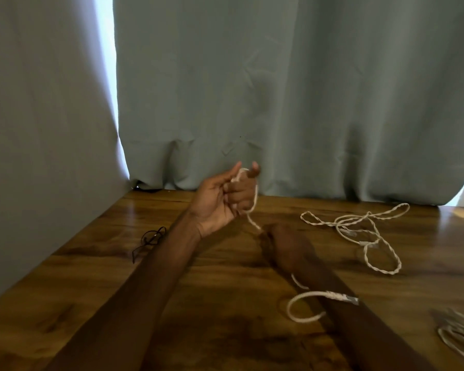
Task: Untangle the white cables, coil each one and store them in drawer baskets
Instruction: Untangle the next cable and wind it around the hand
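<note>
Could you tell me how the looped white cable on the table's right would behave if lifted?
The looped cable likely flops and sags, since it lies in slack curves. Its crossed loops may snag together; it looks light.

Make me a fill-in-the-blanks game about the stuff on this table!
The left hand holds a white ____ wrapped round its fingers.
The black ____ lie on the wooden table, left of the left arm.
The tangled cables lie on the table's ____ side.
Behind the table hangs a grey-blue ____.
Missing words: cable; eyeglasses; right; curtain.
</note>
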Available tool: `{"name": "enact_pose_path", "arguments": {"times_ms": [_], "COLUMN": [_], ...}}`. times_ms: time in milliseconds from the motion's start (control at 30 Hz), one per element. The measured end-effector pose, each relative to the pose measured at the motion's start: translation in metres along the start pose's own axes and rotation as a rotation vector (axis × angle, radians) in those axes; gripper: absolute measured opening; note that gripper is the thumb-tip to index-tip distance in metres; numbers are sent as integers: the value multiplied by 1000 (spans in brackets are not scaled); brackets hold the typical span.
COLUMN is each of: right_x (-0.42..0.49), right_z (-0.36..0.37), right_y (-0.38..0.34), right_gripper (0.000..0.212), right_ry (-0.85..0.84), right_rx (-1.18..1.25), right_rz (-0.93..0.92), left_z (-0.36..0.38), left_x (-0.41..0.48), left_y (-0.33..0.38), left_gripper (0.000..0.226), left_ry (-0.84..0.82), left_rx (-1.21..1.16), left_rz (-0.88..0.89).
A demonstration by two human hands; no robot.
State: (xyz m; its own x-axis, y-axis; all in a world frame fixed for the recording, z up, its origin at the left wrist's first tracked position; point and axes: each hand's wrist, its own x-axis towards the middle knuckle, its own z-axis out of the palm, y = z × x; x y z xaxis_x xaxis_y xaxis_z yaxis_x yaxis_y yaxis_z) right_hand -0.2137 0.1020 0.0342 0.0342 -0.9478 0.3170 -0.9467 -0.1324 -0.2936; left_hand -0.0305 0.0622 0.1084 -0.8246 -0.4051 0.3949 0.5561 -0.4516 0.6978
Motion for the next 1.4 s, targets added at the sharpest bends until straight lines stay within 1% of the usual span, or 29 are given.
{"name": "enact_pose_path", "arguments": {"times_ms": [67,133,200,267,400,467,533,633,767,833,867,967,1033,1100,1167,1233,1267,1300,1367,1400], "right_x": [-5,-9,-13,-13,-9,-10,-13,-14,-7,-2,0,1,0,-1,-1,0,-2,-3,-6,-7], "right_z": [5,4,1,-2,-23,-32,-35,-41,-52,-56,-58,-61,-61,-60,-60,-61,-64,-67,-75,-79], "right_y": [-17,-28,-38,-42,-32,-27,-24,-17,-6,1,4,10,12,14,16,21,23,26,31,33], "right_gripper": [22,23,33,36,41,42,44,42,18,19,19,21,23,21,24,39,44,43,26,21], "right_ry": [-76,-119,-153,-141,-37,-27,-44,-88,-108,-110,-111,-111,-123,-170,-263,-392,-452,-507,-581,-615], "right_rx": [-11,14,43,43,25,44,126,398,1007,1242,1309,1384,1434,1482,1508,1497,1473,1428,1287,1234], "right_rz": [-107,-172,-236,-287,-312,-333,-347,-300,-229,-149,-116,-62,-42,-33,-47,-81,-84,-81,-61,-56], "left_z": [-17,-37,-54,-63,-68,-71,-77,-81,-70,-59,-54,-44,-44,-43,-38,-35,-34,-36,-43,-48], "left_x": [-4,-12,-18,-19,-8,-4,-4,-7,-4,-1,1,1,2,1,-1,-3,-6,-9,-17,-22], "left_y": [14,26,29,23,11,6,3,-6,-27,-31,-33,-38,-41,-42,-42,-44,-44,-41,-33,-29], "left_gripper": [26,29,33,33,24,18,19,27,21,29,34,56,63,68,69,65,62,61,63,66], "left_ry": [185,399,569,692,811,882,955,960,883,796,746,654,651,656,592,544,555,593,675,717], "left_rx": [-113,-208,-171,-40,195,363,570,898,1248,1366,1353,1299,1325,1309,1316,1324,1352,1412,1530,1555], "left_rz": [207,378,460,454,421,416,373,279,221,131,77,7,-14,-69,-113,-102,-76,-41,-1,6]}}
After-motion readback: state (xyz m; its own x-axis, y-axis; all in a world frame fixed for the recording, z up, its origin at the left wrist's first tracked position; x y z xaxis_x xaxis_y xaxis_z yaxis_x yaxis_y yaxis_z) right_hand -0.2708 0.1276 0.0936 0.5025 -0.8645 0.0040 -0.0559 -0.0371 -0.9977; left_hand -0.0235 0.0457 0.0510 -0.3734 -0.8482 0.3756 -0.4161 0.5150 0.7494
